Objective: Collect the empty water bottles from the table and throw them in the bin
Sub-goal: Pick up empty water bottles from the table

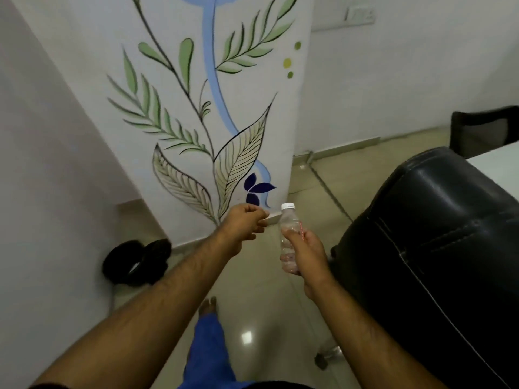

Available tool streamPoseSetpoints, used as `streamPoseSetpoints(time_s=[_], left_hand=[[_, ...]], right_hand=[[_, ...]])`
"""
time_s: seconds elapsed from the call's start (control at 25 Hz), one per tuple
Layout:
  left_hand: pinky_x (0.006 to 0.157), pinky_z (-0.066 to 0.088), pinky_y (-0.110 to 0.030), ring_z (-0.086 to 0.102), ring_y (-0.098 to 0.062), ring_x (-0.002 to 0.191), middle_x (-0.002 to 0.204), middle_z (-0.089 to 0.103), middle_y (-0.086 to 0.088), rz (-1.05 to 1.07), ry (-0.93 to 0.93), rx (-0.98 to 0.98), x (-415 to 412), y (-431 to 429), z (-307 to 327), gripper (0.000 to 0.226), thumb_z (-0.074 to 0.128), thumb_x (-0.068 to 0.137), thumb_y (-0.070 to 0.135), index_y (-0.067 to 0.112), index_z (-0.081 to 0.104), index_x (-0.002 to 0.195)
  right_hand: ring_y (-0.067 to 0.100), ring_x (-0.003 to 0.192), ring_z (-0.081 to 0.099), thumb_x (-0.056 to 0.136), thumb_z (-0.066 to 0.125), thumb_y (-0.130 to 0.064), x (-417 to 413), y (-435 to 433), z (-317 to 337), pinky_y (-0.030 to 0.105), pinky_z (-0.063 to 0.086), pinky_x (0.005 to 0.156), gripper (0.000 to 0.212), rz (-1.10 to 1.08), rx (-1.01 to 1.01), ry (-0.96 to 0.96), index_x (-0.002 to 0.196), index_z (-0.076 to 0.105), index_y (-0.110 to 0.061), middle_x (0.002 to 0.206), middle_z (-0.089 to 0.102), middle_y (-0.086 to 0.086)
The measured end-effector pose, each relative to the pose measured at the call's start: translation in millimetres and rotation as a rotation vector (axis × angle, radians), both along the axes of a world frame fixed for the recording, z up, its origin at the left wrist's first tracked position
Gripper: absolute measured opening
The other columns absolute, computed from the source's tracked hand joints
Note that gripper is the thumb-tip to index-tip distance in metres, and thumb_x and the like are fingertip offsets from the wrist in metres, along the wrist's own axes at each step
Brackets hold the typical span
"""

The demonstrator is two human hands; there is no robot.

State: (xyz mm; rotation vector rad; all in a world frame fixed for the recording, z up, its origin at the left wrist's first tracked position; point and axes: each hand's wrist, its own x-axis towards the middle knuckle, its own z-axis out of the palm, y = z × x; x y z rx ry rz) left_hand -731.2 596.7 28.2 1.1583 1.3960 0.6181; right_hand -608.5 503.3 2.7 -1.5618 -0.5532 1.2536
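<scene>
Beside chair [435,234] | right grip [307,255] clasping 1 capped empty bottle [289,224] | left grip [245,224] curled, holding nothing

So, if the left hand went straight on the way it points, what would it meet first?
Probably the mural-painted wall, near its dark blue petals. Nothing shows between it and the left hand, though depth is unclear. The water bottle in the right hand is off that line.

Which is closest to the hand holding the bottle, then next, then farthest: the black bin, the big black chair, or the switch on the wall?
1. Black chair, close by on the right of the right hand.
2. Black bin, on the floor over to the left.
3. Wall switch, high up on the far wall.
</scene>
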Motion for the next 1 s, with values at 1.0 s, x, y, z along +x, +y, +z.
streamPoseSetpoints(time_s=[1.0], left_hand=[[0.077,0.055,-0.037,0.062,-0.023,0.079,0.086,0.067,-0.006,-1.289,0.108,0.129,531.9,318.4,-86.4,0.009,0.068,0.082,0.024,0.017,0.063,0.082]], right_hand=[[0.027,0.108,0.063,0.086,0.073,-0.038,344.6,279.0,-48.0,0.046,0.057,0.093,0.061,-1.524,-0.065,0.086,0.136,0.045,-0.016,0.122,0.06,0.007]])
